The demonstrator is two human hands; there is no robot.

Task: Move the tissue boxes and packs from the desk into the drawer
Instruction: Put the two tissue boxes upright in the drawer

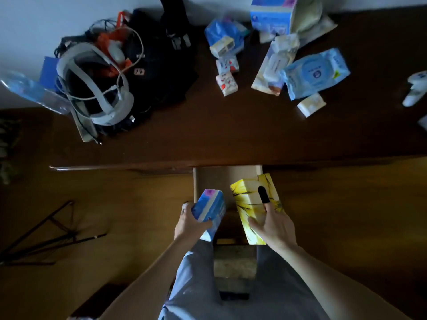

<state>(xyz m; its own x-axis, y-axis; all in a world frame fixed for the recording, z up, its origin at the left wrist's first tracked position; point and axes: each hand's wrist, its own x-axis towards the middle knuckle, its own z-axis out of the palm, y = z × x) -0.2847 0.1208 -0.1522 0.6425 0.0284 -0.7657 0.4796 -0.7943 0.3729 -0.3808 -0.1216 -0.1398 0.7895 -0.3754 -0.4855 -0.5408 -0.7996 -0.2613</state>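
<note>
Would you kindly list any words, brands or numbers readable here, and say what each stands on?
No text is legible.
White tag on the black bag: two dark marks, too blurred.
Blue wipes pack: round label, too blurred.
Blue tissue box in the left hand, yellow tissue box in the right hand: no readable print.

My left grip [188, 221] covers the near corner of the blue tissue box [210, 207]. My right grip [271, 224] hides part of the yellow tissue box [248, 202], its outer fingers out of sight behind it. Both boxes mask most of the drawer [215, 179] floor. On the surface [231, 135], another blue box [270, 16] is cut by the top edge and a white object [416, 88] by the right. The wipes pack [316, 73] print is too small to read
</note>
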